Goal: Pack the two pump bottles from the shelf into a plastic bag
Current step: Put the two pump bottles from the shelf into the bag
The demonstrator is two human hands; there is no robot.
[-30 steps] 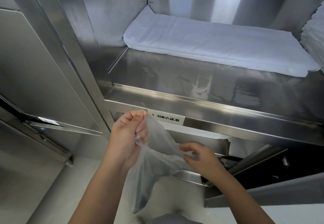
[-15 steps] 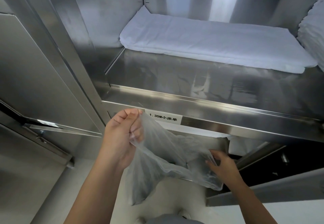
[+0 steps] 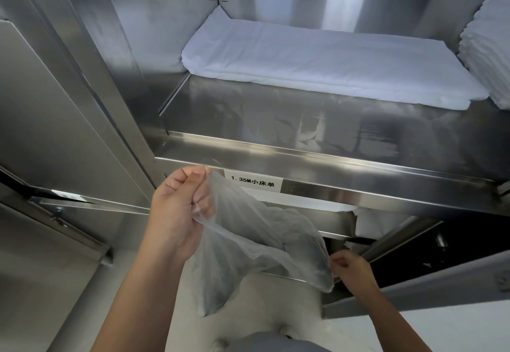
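A thin clear plastic bag [image 3: 248,241] hangs stretched between my two hands, in front of a steel cabinet's lower shelf. My left hand [image 3: 179,208] pinches one edge of the bag's mouth high up, just below the shelf lip. My right hand [image 3: 350,269] grips the opposite edge, lower and to the right, near the dark opening of the lower compartment. The bag sags between them and dangles toward the floor. No pump bottles are visible.
The steel shelf [image 3: 303,153] carries a folded white sheet [image 3: 317,67] and a stack of white linens [image 3: 491,48] at the right. A label [image 3: 252,182] sits on the shelf lip. An open cabinet door [image 3: 49,120] stands at the left, and another panel [image 3: 414,288] at lower right.
My right hand has moved down and to the right, pulling the bag's mouth wider. My left hand has held its grip near the shelf lip.
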